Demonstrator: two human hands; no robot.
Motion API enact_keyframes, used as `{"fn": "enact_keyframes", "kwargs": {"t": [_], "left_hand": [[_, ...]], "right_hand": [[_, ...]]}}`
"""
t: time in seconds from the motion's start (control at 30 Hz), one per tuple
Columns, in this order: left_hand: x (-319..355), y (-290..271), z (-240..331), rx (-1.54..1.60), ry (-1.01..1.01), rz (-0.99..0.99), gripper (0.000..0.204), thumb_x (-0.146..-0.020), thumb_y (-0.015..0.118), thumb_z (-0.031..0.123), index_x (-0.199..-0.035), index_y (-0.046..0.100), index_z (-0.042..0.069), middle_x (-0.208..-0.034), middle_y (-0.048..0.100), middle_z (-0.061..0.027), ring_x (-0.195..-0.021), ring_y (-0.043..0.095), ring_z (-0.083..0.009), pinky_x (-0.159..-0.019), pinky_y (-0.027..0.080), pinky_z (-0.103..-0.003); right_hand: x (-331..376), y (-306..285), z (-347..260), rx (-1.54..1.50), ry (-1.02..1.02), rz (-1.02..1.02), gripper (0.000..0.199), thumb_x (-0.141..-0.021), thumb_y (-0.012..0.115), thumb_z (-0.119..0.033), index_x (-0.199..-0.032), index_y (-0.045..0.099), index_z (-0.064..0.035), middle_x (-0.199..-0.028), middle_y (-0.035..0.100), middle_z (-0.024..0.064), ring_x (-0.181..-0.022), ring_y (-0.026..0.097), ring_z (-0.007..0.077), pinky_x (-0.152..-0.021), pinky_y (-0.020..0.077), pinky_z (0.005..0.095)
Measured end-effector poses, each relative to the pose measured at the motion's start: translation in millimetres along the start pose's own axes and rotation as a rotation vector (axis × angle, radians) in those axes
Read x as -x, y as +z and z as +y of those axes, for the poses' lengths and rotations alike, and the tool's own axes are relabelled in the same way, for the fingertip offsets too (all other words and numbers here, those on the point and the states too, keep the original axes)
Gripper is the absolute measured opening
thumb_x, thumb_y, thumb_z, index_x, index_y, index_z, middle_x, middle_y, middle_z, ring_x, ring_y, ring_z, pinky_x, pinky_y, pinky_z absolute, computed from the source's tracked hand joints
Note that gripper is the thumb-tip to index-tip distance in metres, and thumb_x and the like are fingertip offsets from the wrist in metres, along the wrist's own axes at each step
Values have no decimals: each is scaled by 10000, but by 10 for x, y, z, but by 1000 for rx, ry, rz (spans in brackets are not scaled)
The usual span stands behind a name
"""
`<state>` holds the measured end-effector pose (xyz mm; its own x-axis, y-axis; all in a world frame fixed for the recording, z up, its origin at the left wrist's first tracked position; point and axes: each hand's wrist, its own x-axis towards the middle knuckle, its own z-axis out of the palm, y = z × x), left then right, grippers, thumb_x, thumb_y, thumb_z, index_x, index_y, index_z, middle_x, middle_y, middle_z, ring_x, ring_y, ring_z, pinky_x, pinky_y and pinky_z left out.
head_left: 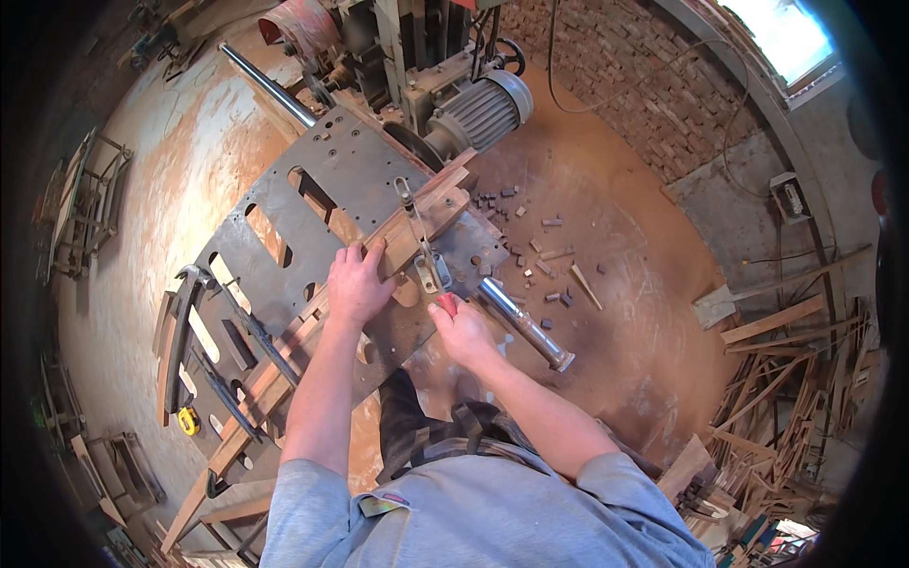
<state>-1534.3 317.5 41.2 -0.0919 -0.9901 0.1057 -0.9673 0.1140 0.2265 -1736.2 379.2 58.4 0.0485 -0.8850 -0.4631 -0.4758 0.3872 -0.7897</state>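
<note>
My left hand (357, 289) lies across a long wooden strip (417, 216), its fingers over the far side and the thumb on the near side. Wood runs diagonally over a slotted steel machine table (355, 156). With its fingers closed, my right hand (466, 333) grips the red handle (447, 302) of a toggle clamp (431, 263). The clamp's base stands at the table's near right edge, and its arm reaches over the wood. My palm and fingers hide part of the handle. Under my left hand the wood is covered.
An electric motor (488, 104) is mounted beyond the table. A shiny steel cylinder (521, 327) projects at right, near small wood offcuts (544, 268) on the floor. Black bar tools (256, 327) and a yellow tape measure (189, 421) lie left. Scrap wood (767, 407) is piled at right.
</note>
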Motion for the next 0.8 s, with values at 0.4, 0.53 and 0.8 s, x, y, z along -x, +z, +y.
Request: {"fn": "enact_keyframes", "kwargs": {"t": [0.4, 0.53, 0.8], "left_hand": [[8, -37, 20, 32, -36, -38, 636, -710, 792, 346, -1293, 633, 148, -1198, 606, -170, -1124, 553, -342, -952, 485, -443], [6, -38, -7, 33, -37, -52, 641, -704, 790, 338, -1296, 627, 153, -1185, 606, -160, -1114, 562, -333, -941, 490, -438], [19, 3, -76, 15, -36, -9, 643, -700, 775, 338, -1296, 623, 152, -1211, 599, -141, -1110, 565, -325, -942, 498, -427]], "right_hand": [[-60, 14, 72, -12, -43, -7, 488, -961, 540, -442, -1223, 606, -35, -1088, 666, 283, -1094, 605, 458, -934, 469, 480], [-54, 14, 32, 1, -46, -2, 481, -962, 539, -438, -1208, 614, -31, -1091, 667, 281, -1088, 606, 457, -934, 467, 479], [-181, 71, 131, 6, -101, -16, 470, -959, 556, -416, -1203, 631, -21, -1082, 672, 278, -1074, 611, 456, -932, 469, 467]]}}
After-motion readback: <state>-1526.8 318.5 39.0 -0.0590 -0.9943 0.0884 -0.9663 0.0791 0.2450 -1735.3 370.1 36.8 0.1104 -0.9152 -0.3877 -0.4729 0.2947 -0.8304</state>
